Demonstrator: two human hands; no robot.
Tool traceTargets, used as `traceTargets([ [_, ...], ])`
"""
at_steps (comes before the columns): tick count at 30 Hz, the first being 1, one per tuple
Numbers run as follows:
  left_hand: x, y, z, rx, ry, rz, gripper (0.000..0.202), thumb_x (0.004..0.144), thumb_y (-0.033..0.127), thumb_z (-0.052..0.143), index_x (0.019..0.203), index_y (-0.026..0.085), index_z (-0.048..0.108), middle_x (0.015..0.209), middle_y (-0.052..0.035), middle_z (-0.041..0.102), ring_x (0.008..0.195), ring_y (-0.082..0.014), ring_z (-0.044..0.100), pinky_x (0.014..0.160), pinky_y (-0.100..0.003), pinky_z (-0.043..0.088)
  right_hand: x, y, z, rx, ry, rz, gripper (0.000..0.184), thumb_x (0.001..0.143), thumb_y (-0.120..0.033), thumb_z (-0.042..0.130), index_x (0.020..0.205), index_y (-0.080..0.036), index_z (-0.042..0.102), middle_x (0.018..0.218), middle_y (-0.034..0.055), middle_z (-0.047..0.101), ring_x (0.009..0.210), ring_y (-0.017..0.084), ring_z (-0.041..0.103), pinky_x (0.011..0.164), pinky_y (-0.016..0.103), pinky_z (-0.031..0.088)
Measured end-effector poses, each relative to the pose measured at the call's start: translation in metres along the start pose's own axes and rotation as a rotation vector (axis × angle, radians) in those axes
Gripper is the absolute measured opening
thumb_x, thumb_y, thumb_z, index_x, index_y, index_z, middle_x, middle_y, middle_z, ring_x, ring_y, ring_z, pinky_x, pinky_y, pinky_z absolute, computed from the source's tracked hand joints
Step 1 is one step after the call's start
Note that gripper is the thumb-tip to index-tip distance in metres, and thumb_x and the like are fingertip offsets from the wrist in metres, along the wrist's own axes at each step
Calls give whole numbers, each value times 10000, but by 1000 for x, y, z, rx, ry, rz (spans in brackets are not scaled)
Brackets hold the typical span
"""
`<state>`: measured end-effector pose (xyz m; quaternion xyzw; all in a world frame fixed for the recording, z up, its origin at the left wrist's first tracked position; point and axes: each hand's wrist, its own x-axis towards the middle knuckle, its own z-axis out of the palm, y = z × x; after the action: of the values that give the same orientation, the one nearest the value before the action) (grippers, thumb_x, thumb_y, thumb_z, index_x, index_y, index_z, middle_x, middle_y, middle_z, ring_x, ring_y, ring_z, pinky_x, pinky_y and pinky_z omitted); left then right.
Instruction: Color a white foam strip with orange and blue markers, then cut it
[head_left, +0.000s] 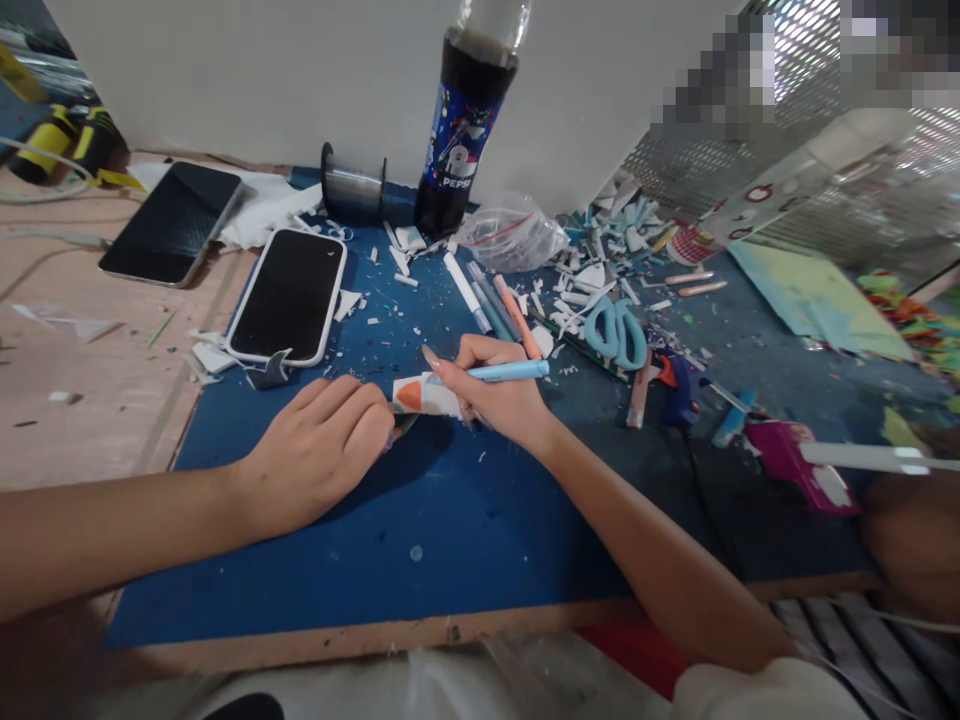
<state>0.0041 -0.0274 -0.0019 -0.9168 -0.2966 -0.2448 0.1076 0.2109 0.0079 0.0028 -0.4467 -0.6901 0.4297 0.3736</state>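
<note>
Fingers pinching | my right hand: slim light-blue plastic pen | left hand: small orange-and-white piece | likely light, best held edgewise

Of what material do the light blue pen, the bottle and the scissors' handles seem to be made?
Light blue pen: probably smooth plastic, its barrel evenly coloured.
Bottle: most likely clear, glossy plastic; the dark drink shows through its upper wall.
Scissors' handles: perhaps moulded plastic, fairly matte; the thick loops are one even blue.
</note>
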Motion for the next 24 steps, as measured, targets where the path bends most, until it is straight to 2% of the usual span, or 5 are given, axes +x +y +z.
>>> traceTargets([
  [6,0,0,-1,8,7,1,212,820,178,569,695,160,400,716,-50,589,689,-172,559,554,-282,398,1,0,-1,-26,16,-7,369,802,-271,583,504,-178,386,423,-80,392,356,41,420,432,212,364],
  [18,0,0,-1,-1,-1,-4,200,822,176,558,692,164,406,724,-46,586,698,-172,554,562,-282,384,1,-6,-1,-22,26,-5,416,810,-303,574,480,-187,349,394,-84,337,334,51,420,415,220,367],
  [24,0,0,-1,-6,4,-1,197,820,172,561,695,162,410,734,-51,592,706,-173,558,566,-283,387,1,-5,-1,-17,27,10,419,800,-313,583,481,-190,341,393,-81,332,342,52,394,398,217,330],
])
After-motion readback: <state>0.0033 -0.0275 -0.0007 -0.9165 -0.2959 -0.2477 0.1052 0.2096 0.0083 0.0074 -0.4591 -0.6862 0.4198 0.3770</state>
